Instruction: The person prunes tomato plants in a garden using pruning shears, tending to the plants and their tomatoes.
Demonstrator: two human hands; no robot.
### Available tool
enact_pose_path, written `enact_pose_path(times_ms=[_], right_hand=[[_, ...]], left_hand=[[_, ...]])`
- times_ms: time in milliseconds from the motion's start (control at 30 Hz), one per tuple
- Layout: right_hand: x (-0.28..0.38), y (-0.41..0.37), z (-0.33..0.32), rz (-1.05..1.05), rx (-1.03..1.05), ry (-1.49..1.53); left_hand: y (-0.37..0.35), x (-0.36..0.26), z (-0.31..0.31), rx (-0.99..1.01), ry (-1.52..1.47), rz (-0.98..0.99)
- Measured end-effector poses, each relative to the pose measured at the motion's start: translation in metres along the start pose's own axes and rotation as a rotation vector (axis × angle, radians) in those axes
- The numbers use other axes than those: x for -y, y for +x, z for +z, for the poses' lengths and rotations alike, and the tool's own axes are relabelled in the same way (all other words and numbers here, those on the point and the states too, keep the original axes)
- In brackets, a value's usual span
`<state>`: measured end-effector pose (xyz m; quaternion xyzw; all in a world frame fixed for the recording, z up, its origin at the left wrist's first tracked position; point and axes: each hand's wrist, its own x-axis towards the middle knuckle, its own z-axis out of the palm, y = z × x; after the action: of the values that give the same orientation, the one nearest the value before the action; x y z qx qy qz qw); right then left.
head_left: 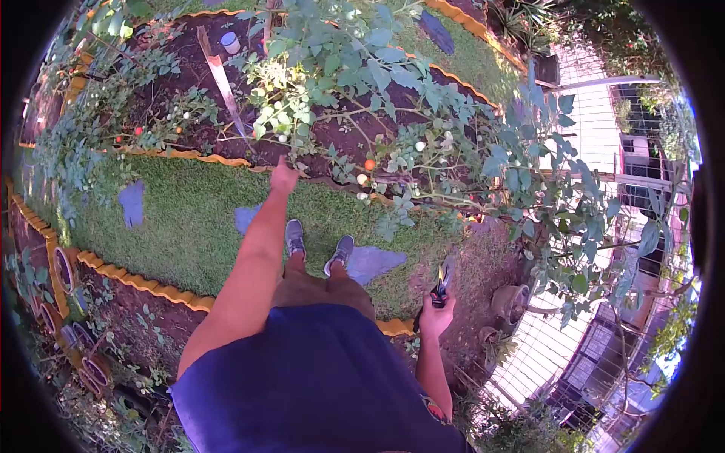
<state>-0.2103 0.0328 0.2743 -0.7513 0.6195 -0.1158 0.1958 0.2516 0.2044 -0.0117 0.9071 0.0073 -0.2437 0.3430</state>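
Observation:
My left hand [284, 178] reaches forward to the near edge of the planting bed, by the low tomato stems. Its fingers point at the soil and leaves, and I cannot make out whether they hold anything. Down at the right, my right hand [436, 315] is closed on pruning shears [440, 289], whose blades point up and away from me. An orange tomato [369, 164] and a pale tomato [362, 180] hang on the plants right of my left hand.
Wavy orange edging [143, 285] borders the grass [189, 226]. Flat grey stones [375, 264] lie in the grass. A wooden stake [223, 84] and a pale cup [230, 43] are in the bed. Plant pots [510, 303] stand at the right, near a wire fence.

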Motion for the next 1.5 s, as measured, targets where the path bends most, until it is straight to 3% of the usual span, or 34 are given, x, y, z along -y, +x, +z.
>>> enact_pose_path(times_ms=[133,300,400,467,533,600,667,767,800,833,933,1067,1133,1200,1233,1300,1333,1400,1500], right_hand=[[-0.024,-0.040,0.015,0.125,0.049,0.015],[-0.059,-0.091,0.036,0.226,0.266,-0.207],[-0.108,-0.117,0.049,0.287,0.449,-0.341],[-0.134,-0.130,0.050,0.351,0.557,-0.424],[-0.151,-0.132,0.042,0.399,0.681,-0.398],[-0.185,-0.132,0.047,0.436,0.790,-0.392],[-0.217,-0.130,0.057,0.385,0.820,-0.318],[-0.251,-0.126,0.061,0.362,0.843,-0.186],[-0.260,-0.126,0.063,0.365,0.848,-0.135],[-0.269,-0.126,0.066,0.377,0.852,-0.064],[-0.286,-0.147,0.065,0.273,0.523,0.029],[-0.384,-0.178,0.113,0.438,0.723,0.146],[-0.419,-0.198,0.122,0.328,0.870,0.031],[-0.471,-0.223,0.140,-0.258,0.981,-0.280],[-0.446,-0.230,0.114,0.016,1.066,-0.162],[-0.403,-0.244,0.064,0.600,1.066,0.045],[-0.395,-0.246,0.056,0.666,1.066,0.049],[-0.390,-0.245,0.052,0.672,1.091,0.097],[-0.409,-0.238,0.079,0.664,1.129,0.232]], left_hand=[[-0.013,0.014,-0.008,0.032,0.011,0.209],[-0.081,0.089,-0.035,0.523,0.429,0.285],[-0.133,0.172,-0.049,0.641,0.551,0.382],[-0.178,0.200,-0.080,0.728,0.659,0.207],[-0.216,0.258,-0.097,0.641,0.647,0.218],[-0.220,0.360,-0.088,0.658,0.770,0.261],[-0.263,0.329,-0.124,0.729,0.794,-0.081],[-0.311,0.307,-0.152,0.645,0.737,-0.190],[-0.318,0.308,-0.150,0.687,0.673,-0.049],[-0.327,0.309,-0.146,0.638,0.664,-0.033],[-0.353,0.280,-0.127,0.483,0.535,0.006],[-0.391,0.219,-0.113,0.623,0.216,0.076],[-0.386,0.221,-0.100,0.780,0.212,0.130],[-0.389,0.216,-0.107,0.765,0.224,0.138],[-0.392,0.214,-0.112,0.762,0.229,0.140],[-0.403,0.199,-0.131,0.717,0.151,-0.049],[-0.407,0.195,-0.137,0.694,0.105,-0.144],[-0.397,0.211,-0.143,0.682,0.174,-0.154],[-0.362,0.250,-0.149,0.671,0.241,-0.073]])
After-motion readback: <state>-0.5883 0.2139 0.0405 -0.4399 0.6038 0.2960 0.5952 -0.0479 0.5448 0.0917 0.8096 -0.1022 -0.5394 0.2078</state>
